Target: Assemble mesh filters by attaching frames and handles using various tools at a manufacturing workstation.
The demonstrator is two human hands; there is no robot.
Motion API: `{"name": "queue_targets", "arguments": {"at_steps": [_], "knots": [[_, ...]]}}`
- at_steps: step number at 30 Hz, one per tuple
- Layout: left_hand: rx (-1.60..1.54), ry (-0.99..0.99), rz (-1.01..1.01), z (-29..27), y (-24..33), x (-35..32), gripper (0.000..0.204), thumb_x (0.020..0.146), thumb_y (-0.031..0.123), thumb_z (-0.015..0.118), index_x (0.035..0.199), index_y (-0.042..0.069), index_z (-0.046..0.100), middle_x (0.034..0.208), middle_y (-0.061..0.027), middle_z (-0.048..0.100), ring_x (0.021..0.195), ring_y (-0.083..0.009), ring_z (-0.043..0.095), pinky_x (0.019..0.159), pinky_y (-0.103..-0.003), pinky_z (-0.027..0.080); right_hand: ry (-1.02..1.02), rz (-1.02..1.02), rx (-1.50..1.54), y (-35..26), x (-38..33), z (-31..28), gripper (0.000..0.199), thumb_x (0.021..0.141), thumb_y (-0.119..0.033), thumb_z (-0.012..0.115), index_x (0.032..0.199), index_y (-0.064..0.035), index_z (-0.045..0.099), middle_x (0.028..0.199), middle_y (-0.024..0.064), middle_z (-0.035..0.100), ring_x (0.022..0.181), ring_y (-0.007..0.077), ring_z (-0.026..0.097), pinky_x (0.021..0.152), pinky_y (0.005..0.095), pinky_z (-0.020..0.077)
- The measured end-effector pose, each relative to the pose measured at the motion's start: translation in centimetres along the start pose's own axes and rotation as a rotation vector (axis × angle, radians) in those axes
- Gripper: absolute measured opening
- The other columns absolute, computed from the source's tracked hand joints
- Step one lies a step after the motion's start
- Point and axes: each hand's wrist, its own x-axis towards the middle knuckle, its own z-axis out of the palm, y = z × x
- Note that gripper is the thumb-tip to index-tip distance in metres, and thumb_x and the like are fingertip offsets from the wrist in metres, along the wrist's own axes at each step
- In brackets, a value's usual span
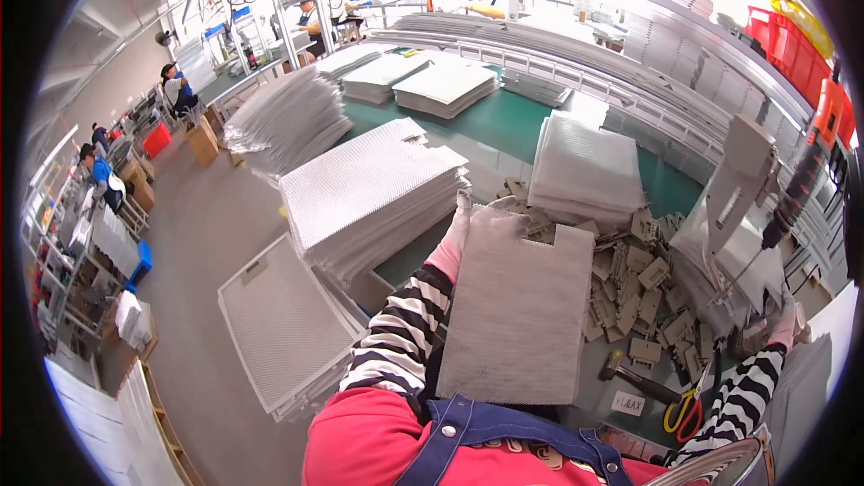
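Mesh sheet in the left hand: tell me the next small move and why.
Probably lower the mesh sheet flat onto the green bench. The left hand holds it up by its top corner, while the right hand is far off by the grey plastic clips.

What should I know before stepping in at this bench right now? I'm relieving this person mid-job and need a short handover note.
Left hand: gloved, holding one grey mesh sheet up by its top left corner, in front of the chest.
Right hand: gloved, down at the right edge of the bench by the pile of beige plastic clips; I cannot tell whether it grips anything.
Mesh sheet stacks lie on the green bench. Framed filters lie stacked lower left. Hammer and scissors lie near the right arm.
Done: some filters framed. Left: the stacked sheets.
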Motion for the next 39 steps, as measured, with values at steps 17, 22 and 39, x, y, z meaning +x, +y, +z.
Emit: {"name": "queue_targets", "arguments": {"at_steps": [17, 22, 39], "knots": [[0.030, -0.074, 0.026, -2.7, 0.2, 1.8, 0.113, 0.066, 0.087, 0.030, 0.139, 0.000, 0.025, 0.126, -0.0250, 0.046, 0.112, -0.0355, 0.049, 0.094, -0.046, 0.043, 0.047, -0.152, 0.266, 1.2, 3.6, 3.0, 0.052, 0.095, -0.044, 0.032, 0.115, -0.0032, 0.056, 0.110, 0.0092, 0.063, 0.094, 0.0254, 0.061, 0.079, 0.0351, 0.0494], [-0.019, 0.073, 0.004, -1.8, 0.1, 0.9, 0.111, 0.067, 0.086, 0.031, 0.138, 0.000, 0.029, 0.126, -0.0255, 0.047, 0.112, -0.0358, 0.050, 0.094, -0.047, 0.043, -0.113, -0.285, -0.343, 3.7, 0.4, 6.0, 0.035, 0.088, -0.034, 0.056, 0.110, -0.0073, 0.058, 0.095, 0.0032, 0.062, 0.083, 0.0167, 0.059, 0.070, 0.0300, 0.0482], [0.241, 0.493, 0.284, -0.1, 0.2, 3.0, 0.062, 0.076, 0.066, 0.057, 0.109, 0.013, 0.055, 0.106, -0.0090, 0.058, 0.095, -0.0233, 0.057, 0.082, -0.038, 0.050, 0.063, -0.503, -0.587, 4.7, -18.3, 13.3, 0.036, 0.084, 0.007, 0.045, 0.117, -0.0009, 0.056, 0.111, 0.0058, 0.062, 0.093, 0.0165, 0.060, 0.072, 0.0285, 0.0491]]}}
